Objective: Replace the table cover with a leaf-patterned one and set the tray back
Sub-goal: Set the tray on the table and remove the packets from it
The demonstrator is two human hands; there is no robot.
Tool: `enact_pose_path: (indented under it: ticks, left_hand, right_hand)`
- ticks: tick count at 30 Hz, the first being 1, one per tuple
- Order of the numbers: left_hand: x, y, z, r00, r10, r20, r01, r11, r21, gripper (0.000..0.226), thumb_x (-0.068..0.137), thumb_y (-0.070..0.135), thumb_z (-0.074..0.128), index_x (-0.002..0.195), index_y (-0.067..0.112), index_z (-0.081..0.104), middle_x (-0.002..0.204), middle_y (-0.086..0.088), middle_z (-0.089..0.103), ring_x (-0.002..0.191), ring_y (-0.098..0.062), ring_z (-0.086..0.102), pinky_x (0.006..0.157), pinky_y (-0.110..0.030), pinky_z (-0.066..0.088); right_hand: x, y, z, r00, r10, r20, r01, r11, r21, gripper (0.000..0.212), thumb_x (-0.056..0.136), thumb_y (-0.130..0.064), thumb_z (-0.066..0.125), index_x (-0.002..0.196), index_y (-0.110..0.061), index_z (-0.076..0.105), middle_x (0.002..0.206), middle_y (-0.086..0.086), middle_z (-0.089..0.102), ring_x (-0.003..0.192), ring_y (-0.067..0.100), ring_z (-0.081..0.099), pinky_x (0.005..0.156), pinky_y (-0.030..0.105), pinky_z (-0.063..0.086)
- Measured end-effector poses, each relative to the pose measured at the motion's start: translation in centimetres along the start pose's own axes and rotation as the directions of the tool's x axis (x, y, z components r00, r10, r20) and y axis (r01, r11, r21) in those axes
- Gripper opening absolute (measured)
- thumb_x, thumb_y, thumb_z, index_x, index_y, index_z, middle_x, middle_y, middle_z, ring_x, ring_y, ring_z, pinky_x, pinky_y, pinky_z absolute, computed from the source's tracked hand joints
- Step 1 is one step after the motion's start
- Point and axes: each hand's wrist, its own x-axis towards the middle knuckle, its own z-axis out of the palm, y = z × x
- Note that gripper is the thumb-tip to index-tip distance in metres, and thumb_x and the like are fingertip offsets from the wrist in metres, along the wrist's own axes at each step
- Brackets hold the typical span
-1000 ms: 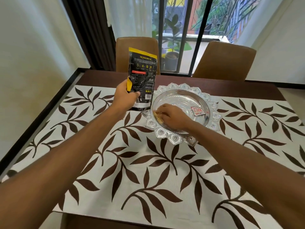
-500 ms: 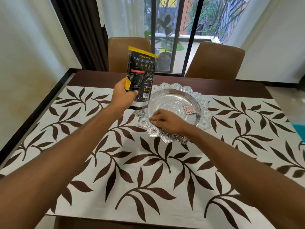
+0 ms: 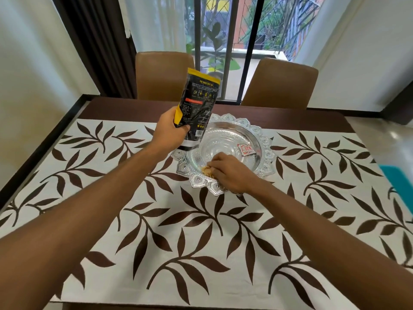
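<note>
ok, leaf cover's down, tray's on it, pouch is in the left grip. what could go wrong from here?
1. The left grip holds the pouch low and tilted, above the rim of the tray. It could slip and strike the tray.
2. The right grip pinches a yellowish item at the tray's near rim. Leaning there might tip or slide the tray and ruck the leaf cover.
3. The sachet lying in the tray could shift if the tray tips.

The right hand point(image 3: 230, 173) hides most of a yellowish item point(image 3: 206, 170) and the tray's point(image 3: 266, 139) near rim, the pouch's point(image 3: 199, 108) small print is illegible, and the right edge crops a teal object point(image 3: 400, 186).
</note>
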Motion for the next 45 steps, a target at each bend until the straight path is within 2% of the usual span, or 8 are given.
enact_pose_path:
  ticks: [7, 12, 17, 21, 23, 27, 34, 45]
  left_hand:
    - [0.2, -0.7, 0.4, 0.998, 0.044, 0.037, -0.046, 0.998, 0.049, 0.039, 0.090, -0.001, 0.063, 0.125, 0.014, 0.061, 0.112, -0.001, 0.070, 0.106, -0.021, 0.064, 0.091, -0.038, 0.051]
    - [0.8, -0.6, 1.6, 0.990, 0.113, 0.086, -0.126, 0.980, 0.155, 0.040, 0.089, 0.000, 0.062, 0.125, 0.017, 0.060, 0.109, -0.001, 0.069, 0.103, -0.022, 0.063, 0.090, -0.038, 0.052]
    - [1.3, -1.1, 3.4, 0.944, 0.257, 0.208, -0.318, 0.878, 0.358, 0.039, 0.088, 0.002, 0.061, 0.122, 0.019, 0.059, 0.103, -0.007, 0.069, 0.094, -0.029, 0.063, 0.075, -0.040, 0.052]
    - [1.9, -1.8, 4.8, 0.883, 0.308, 0.354, -0.456, 0.742, 0.492, 0.053, 0.082, 0.011, 0.075, 0.130, 0.021, 0.056, 0.118, -0.006, 0.067, 0.105, -0.027, 0.062, 0.086, -0.040, 0.051]
    - [2.1, -2.0, 5.5, 0.851, 0.317, 0.419, -0.510, 0.690, 0.514, 0.053, 0.081, 0.018, 0.077, 0.129, 0.024, 0.057, 0.118, -0.003, 0.068, 0.105, -0.025, 0.062, 0.085, -0.042, 0.054]
    - [2.2, -2.1, 6.4, 0.821, 0.334, 0.464, -0.559, 0.637, 0.530, 0.042, 0.079, 0.021, 0.075, 0.117, 0.025, 0.061, 0.109, -0.001, 0.069, 0.096, -0.026, 0.064, 0.075, -0.041, 0.054]
    - [2.3, -2.9, 6.6, 0.803, 0.337, 0.491, -0.581, 0.628, 0.518, 0.041, 0.080, 0.025, 0.072, 0.120, 0.025, 0.063, 0.109, -0.001, 0.068, 0.096, -0.024, 0.062, 0.077, -0.046, 0.055]
    - [2.3, -3.4, 6.7, 0.811, 0.366, 0.457, -0.571, 0.668, 0.478, 0.033, 0.079, 0.031, 0.072, 0.111, 0.024, 0.070, 0.101, 0.001, 0.072, 0.089, -0.023, 0.064, 0.074, -0.040, 0.053]
  right_hand:
    - [0.6, -0.1, -0.6, 0.978, 0.058, -0.198, -0.039, 0.994, 0.100, 0.042, 0.102, -0.037, 0.045, 0.131, -0.015, 0.067, 0.123, 0.007, 0.062, 0.111, 0.023, 0.057, 0.092, 0.040, 0.046]
    - [0.8, -1.1, 0.6, 0.994, -0.105, 0.033, 0.102, 0.993, 0.065, 0.041, 0.105, -0.031, 0.044, 0.134, -0.011, 0.064, 0.135, 0.011, 0.057, 0.121, 0.024, 0.050, 0.098, 0.035, 0.037]
    - [0.1, -0.3, -0.4, 0.993, -0.111, 0.032, 0.107, 0.988, 0.108, 0.040, 0.096, -0.035, 0.049, 0.117, -0.014, 0.075, 0.112, 0.001, 0.065, 0.097, 0.013, 0.059, 0.079, 0.031, 0.047]
    - [-0.6, -0.3, -1.2, 0.983, -0.048, -0.178, 0.022, 0.989, -0.145, 0.043, 0.099, -0.046, 0.046, 0.129, -0.024, 0.067, 0.118, 0.001, 0.065, 0.103, 0.019, 0.060, 0.074, 0.029, 0.039]
    - [-0.8, -0.6, -1.1, 0.990, 0.041, -0.137, -0.080, 0.954, -0.290, 0.054, 0.098, -0.063, 0.038, 0.137, -0.029, 0.056, 0.130, 0.004, 0.058, 0.116, 0.027, 0.056, 0.083, 0.039, 0.045]
    - [-0.8, -0.9, -0.4, 0.998, 0.064, 0.014, -0.058, 0.964, -0.261, 0.057, 0.100, -0.067, 0.029, 0.139, -0.032, 0.050, 0.135, 0.004, 0.047, 0.120, 0.028, 0.047, 0.090, 0.047, 0.048]
    - [-0.9, -1.0, 1.4, 0.987, -0.137, -0.088, 0.126, 0.984, -0.126, 0.032, 0.106, -0.038, 0.041, 0.111, -0.016, 0.063, 0.103, 0.003, 0.057, 0.088, 0.019, 0.050, 0.076, 0.037, 0.043]
    - [-0.5, -1.0, 0.5, 0.996, -0.002, -0.087, -0.002, 0.999, -0.048, 0.037, 0.104, -0.041, 0.045, 0.072, -0.025, 0.048, 0.063, -0.008, 0.049, 0.058, 0.017, 0.049, 0.058, 0.030, 0.032]
